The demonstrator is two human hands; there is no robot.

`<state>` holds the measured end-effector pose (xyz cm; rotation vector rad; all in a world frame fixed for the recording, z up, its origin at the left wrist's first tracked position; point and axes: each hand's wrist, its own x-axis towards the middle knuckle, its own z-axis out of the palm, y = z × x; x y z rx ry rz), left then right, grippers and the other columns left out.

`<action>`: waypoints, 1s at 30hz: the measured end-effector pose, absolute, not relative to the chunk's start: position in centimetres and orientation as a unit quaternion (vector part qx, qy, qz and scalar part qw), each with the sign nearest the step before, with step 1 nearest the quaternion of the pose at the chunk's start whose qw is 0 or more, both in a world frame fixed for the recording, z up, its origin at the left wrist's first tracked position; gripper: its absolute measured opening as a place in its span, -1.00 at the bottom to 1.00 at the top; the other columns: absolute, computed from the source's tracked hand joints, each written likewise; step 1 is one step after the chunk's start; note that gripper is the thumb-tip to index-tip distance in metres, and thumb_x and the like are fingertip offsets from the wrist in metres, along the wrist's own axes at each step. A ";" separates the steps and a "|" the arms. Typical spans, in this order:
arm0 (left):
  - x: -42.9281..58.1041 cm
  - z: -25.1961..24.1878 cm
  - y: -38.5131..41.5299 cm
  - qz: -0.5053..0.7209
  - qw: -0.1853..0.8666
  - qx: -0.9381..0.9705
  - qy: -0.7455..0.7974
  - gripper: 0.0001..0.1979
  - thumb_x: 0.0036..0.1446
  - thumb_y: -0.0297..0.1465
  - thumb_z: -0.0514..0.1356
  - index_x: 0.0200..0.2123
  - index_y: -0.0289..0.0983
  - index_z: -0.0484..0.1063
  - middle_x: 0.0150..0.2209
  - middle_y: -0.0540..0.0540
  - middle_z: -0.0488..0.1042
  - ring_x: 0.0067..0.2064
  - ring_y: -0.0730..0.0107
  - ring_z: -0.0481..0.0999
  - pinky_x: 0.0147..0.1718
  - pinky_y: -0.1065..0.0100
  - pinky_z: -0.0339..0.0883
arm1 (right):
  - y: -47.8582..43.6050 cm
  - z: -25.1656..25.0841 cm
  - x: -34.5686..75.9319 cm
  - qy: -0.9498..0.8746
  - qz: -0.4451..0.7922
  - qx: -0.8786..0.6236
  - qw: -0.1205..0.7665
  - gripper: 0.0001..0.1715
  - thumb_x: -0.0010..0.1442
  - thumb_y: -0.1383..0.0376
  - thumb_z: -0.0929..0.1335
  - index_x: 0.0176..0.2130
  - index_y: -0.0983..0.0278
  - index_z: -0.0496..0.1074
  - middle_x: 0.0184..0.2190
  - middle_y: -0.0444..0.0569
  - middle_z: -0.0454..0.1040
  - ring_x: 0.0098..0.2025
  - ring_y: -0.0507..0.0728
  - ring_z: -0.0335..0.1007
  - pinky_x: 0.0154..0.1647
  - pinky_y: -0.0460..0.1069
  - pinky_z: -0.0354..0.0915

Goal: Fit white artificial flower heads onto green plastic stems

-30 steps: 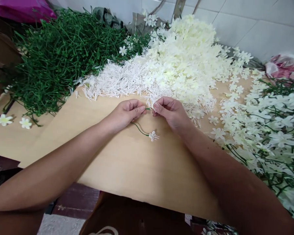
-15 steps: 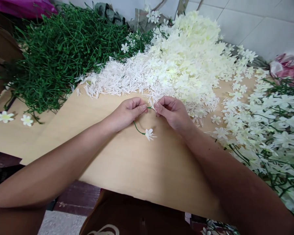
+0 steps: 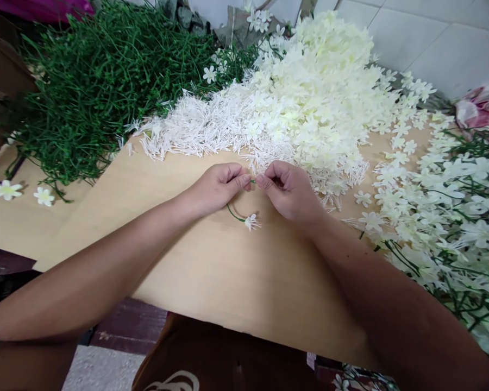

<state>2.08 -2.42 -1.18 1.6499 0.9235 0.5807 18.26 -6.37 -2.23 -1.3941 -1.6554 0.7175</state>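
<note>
My left hand [image 3: 224, 187] is closed in a pinch on a green artificial flower stem [image 3: 234, 214]. One branch of the stem curves down below that hand and ends in a white flower [image 3: 251, 222] with thin white stamens. My right hand [image 3: 287, 187] pinches at the other tip of the stem, its fingertips almost touching those of the left. Whatever small part sits between the right fingertips is hidden by them. Just beyond both hands lies a pile of white stamens [image 3: 204, 125].
Loose white petals [image 3: 326, 92] are heaped behind the stamens. A mound of green stems [image 3: 118, 87] stands at the back left. Finished-looking flowers on stems [image 3: 464, 233] cover the right side. Two single blossoms [image 3: 7, 190] lie at the far left of the cardboard [image 3: 212, 277].
My hands have come slightly closer together, and less of the stem shows between them. The hanging flower has shifted a little up and to the right. The view has moved slightly.
</note>
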 end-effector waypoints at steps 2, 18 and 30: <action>2.1 -1.2 -2.4 0.236 0.533 0.716 0.384 -0.78 0.13 -0.38 0.07 -0.54 -0.30 0.32 -0.62 0.08 0.19 -0.52 0.55 0.18 -0.45 0.44 0.11 | -6.4 -2.4 18.2 -0.662 0.271 -0.562 0.415 -0.53 0.05 0.02 0.40 -0.60 0.26 0.20 -0.71 -0.25 0.10 -0.61 -0.08 -0.06 -0.57 -0.06 -0.07; 2.7 -1.4 -2.6 0.244 0.539 0.696 0.408 -0.75 0.11 -0.46 0.04 -0.62 -0.29 0.22 -0.65 0.09 0.15 -0.55 0.56 0.11 -0.50 0.44 0.03 | -6.5 -3.5 17.6 -0.610 0.316 -0.556 0.467 -0.49 0.02 -0.03 0.41 -0.60 0.24 0.18 -0.69 -0.22 0.12 -0.58 -0.05 -0.01 -0.55 -0.06 -0.01; 2.7 -1.6 -2.5 0.232 0.559 0.679 0.416 -0.71 0.14 -0.41 0.04 -0.62 -0.28 0.18 -0.66 0.09 0.10 -0.59 0.58 0.05 -0.56 0.43 -0.09 | -6.8 -3.4 17.1 -0.603 0.313 -0.533 0.504 -0.57 0.04 0.04 0.42 -0.57 0.25 0.25 -0.64 -0.19 0.23 -0.58 -0.04 0.07 -0.56 -0.07 0.03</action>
